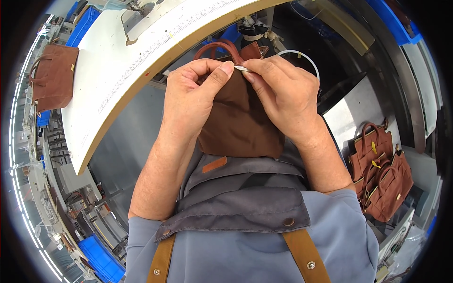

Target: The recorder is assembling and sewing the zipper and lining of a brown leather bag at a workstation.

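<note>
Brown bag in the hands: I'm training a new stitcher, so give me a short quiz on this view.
1. True or false: both hands pinch the top edge of the brown bag.
2. Where do the finished bags lie? A) at the person's right B) on the white table
3. Fill in: the right hand's fingertips hold a small ___ tool.

Key: 1 true; 2 A; 3 metal
</note>
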Available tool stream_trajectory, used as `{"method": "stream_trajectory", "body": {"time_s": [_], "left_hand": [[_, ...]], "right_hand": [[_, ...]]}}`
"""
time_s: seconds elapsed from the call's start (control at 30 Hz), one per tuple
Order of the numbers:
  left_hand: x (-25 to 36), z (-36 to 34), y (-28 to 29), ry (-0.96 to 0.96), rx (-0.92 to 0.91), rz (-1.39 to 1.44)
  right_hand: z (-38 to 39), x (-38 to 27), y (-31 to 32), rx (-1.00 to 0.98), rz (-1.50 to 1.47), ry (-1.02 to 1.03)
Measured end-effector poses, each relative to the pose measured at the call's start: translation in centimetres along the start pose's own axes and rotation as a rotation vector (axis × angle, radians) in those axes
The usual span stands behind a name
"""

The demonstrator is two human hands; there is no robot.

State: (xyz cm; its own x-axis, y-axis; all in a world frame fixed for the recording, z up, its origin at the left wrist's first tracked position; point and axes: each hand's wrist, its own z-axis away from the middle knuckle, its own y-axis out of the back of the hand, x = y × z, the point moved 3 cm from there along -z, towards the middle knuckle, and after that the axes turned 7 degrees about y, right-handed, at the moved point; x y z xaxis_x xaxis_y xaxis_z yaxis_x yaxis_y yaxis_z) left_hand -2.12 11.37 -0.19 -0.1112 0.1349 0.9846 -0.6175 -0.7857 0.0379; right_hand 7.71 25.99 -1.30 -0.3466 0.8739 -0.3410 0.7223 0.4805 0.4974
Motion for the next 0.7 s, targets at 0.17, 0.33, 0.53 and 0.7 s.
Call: {"method": "stream_trajectory", "body": {"time_s": [0.17,0.33,0.53,0.7], "left_hand": [[0.2,0.0,0.5,0.003,0.019,0.046],[-0.2,-0.2,0.7,0.010,-0.015,0.106],[-0.2,-0.2,0.8,0.002,-0.014,0.115],[-0.3,0.1,1.2,-0.011,0.012,0.072]], "right_hand": [[0.1,1.9,1.3,0.061,-0.298,-0.225],[0.1,1.0,1.3,-0.078,-0.251,-0.236],[0.4,-0.3,0.1,-0.053,-0.265,-0.250],[1.3,0.5,-1.4,-0.106,-0.537,-0.448]]}}
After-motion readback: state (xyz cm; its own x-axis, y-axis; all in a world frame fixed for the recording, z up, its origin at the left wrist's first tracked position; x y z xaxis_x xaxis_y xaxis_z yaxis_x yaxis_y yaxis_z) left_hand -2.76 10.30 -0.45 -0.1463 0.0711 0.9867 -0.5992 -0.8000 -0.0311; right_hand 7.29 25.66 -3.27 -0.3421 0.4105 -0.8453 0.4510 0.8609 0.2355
